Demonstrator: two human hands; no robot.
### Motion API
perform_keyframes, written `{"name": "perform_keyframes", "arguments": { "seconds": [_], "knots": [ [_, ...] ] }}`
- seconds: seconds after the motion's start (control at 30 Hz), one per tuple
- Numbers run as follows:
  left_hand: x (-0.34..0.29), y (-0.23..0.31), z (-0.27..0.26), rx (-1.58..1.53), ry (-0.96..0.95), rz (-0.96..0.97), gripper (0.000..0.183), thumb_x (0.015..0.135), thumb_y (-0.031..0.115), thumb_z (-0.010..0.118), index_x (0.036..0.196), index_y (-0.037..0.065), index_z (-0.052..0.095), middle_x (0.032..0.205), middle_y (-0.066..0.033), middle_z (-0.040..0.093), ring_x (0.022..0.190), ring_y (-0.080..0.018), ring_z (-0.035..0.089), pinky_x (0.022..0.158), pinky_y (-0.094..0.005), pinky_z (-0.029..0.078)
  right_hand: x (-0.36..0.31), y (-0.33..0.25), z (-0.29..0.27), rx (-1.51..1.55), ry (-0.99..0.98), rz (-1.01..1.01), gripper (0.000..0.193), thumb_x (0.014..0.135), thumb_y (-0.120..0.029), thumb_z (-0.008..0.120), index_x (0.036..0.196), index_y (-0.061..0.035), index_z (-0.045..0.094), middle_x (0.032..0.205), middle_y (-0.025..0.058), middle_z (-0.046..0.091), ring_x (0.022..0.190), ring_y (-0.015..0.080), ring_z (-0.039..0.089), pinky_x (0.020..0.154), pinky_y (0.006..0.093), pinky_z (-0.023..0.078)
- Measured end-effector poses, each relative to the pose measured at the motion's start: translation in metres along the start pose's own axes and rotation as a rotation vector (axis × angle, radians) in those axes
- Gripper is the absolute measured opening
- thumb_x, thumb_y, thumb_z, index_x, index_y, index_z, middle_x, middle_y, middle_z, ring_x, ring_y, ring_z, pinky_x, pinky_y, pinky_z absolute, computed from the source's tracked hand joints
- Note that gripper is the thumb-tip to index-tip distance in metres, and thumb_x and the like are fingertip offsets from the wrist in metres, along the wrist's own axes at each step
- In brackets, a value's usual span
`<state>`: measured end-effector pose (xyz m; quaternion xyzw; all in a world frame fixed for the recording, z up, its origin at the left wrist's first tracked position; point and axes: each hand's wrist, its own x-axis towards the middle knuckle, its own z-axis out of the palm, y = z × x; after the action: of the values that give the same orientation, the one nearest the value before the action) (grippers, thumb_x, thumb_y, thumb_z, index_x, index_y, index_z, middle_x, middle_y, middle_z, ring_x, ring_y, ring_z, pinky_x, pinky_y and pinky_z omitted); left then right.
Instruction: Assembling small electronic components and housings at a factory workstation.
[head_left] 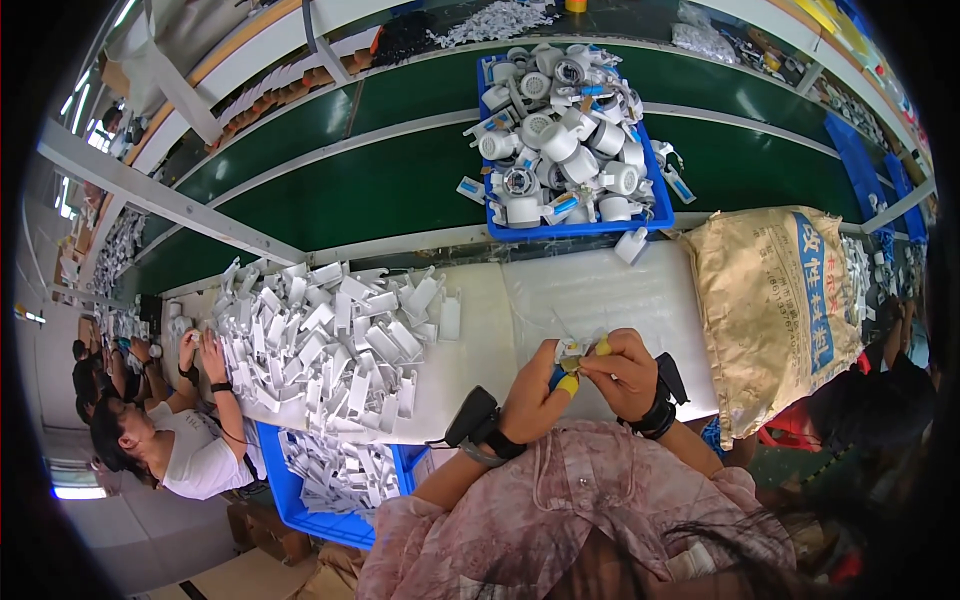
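In front of my chest, both hands work close together over the pale table mat. My left hand (535,397) is closed on a small white plastic part (572,347), and a bit of blue shows beside the thumb. My right hand (625,378) is closed in a pinch against the same part, its fingertips touching it from the right. Yellow covers sit on some fingertips. The fingers hide most of the part, so I cannot make out its full shape.
White plastic clips (340,330) lie heaped on the left of the table. Below them is a blue bin (275,480) of similar pieces. Ahead, a blue crate (580,231) overflows with round white housings. A brown paper sack (745,330) stands at right. A co-worker (190,450) sits at far left.
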<state>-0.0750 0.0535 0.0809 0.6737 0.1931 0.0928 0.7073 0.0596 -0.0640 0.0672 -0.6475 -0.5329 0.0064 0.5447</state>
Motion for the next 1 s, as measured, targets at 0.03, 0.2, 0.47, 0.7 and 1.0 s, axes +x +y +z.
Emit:
{"name": "perform_keyframes", "arguments": {
  "seconds": [0.03,0.2,0.47,0.7,1.0],
  "knots": [
    [-0.0002,-0.0007,0.0003,-0.001,0.001,0.005,0.039,0.078,0.003,0.049,0.116,-0.002,0.041,0.096,-0.0180,0.055,0.084,-0.0288,0.054,0.078,-0.0336,0.044,-0.0004,0.0003,0.0000,0.007,-0.001,0.000,0.026,0.062,0.002,0.077,0.085,-0.0075,0.070,0.082,0.0053,0.054,0.077,0.0241,0.054,0.069,0.0334,0.045],
    [-0.0012,0.0034,0.0016,-0.027,-0.005,0.027,0.041,0.078,0.003,0.047,0.118,-0.003,0.041,0.099,-0.0188,0.055,0.088,-0.0275,0.054,0.082,-0.0326,0.043,-0.0027,-0.0012,-0.0014,0.028,0.006,0.005,0.027,0.062,0.003,0.076,0.086,-0.0079,0.070,0.084,0.0050,0.055,0.081,0.0244,0.053,0.070,0.0340,0.045],
    [-0.0007,0.0018,0.0044,0.008,0.014,0.107,0.030,0.086,0.005,0.047,0.115,0.001,0.042,0.083,-0.0060,0.055,0.068,-0.0104,0.053,0.059,-0.0250,0.046,-0.0082,-0.0024,-0.0003,0.026,0.012,0.036,0.028,0.063,0.005,0.075,0.088,-0.0079,0.071,0.086,0.0053,0.056,0.081,0.0246,0.053,0.072,0.0338,0.045],
    [-0.0018,0.0039,0.0061,0.030,0.030,0.101,0.029,0.087,0.007,0.048,0.114,0.001,0.044,0.081,-0.0060,0.055,0.067,-0.0103,0.053,0.058,-0.0254,0.045,-0.0093,0.0004,0.0010,0.038,0.014,0.027,0.028,0.063,0.004,0.075,0.088,-0.0075,0.071,0.085,0.0057,0.055,0.080,0.0246,0.053,0.071,0.0336,0.045],
    [-0.0041,0.0025,0.0052,-0.049,-0.003,0.040,0.037,0.080,0.002,0.048,0.117,-0.001,0.043,0.096,-0.0164,0.057,0.085,-0.0250,0.056,0.079,-0.0310,0.044,-0.0090,0.0009,-0.0023,0.062,-0.004,0.011,0.026,0.067,0.005,0.073,0.089,-0.0065,0.069,0.086,0.0056,0.057,0.082,0.0224,0.053,0.072,0.0321,0.045]
  ]
}}
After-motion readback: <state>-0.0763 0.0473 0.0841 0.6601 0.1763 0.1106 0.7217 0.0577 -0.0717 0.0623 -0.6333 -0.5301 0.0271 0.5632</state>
